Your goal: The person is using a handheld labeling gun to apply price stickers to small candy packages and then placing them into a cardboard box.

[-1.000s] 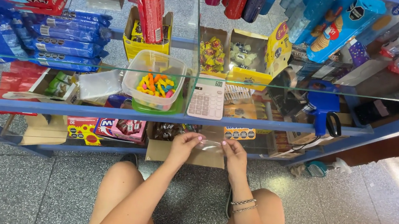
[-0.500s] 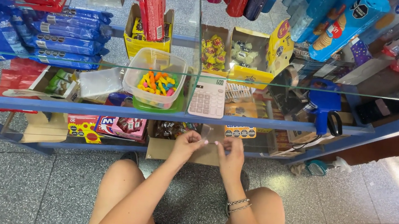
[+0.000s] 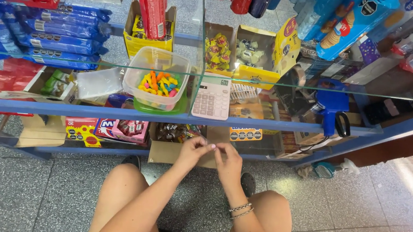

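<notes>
Something small and pale, the wrapped bit (image 3: 212, 146) pinched between both hands, sits just below the middle of the frame; it is too small to tell what it is. In the head view the left hand (image 3: 192, 152) and the right hand (image 3: 229, 162) are brought together, fingertips meeting on that bit, so it lies exactly between them, above the knees and in front of the lowest shelf. The right wrist carries thin bracelets (image 3: 241, 210).

Just behind the hands stands an open brown cardboard box (image 3: 165, 150) holding shiny wrapped sweets (image 3: 177, 131). Left of it, on the same low shelf, lie a pink packet (image 3: 129, 130) and a yellow one (image 3: 82, 130).

Higher, on the glass shelf (image 3: 266, 123) (blue-framed), a clear plastic tub (image 3: 157, 78) of bright gummy sweets sits beside a pink calculator (image 3: 212, 97), the two near each other but apart. Right of centre a blue price-label gun (image 3: 332, 105) rests near the shelf edge. Stacked blue biscuit packs (image 3: 57, 41) fill the upper left of the frame, and a yellow display carton (image 3: 252, 60) of wrapped sweets stands above the calculator. Grey speckled floor tiles (image 3: 358, 216) fill the lower right.
</notes>
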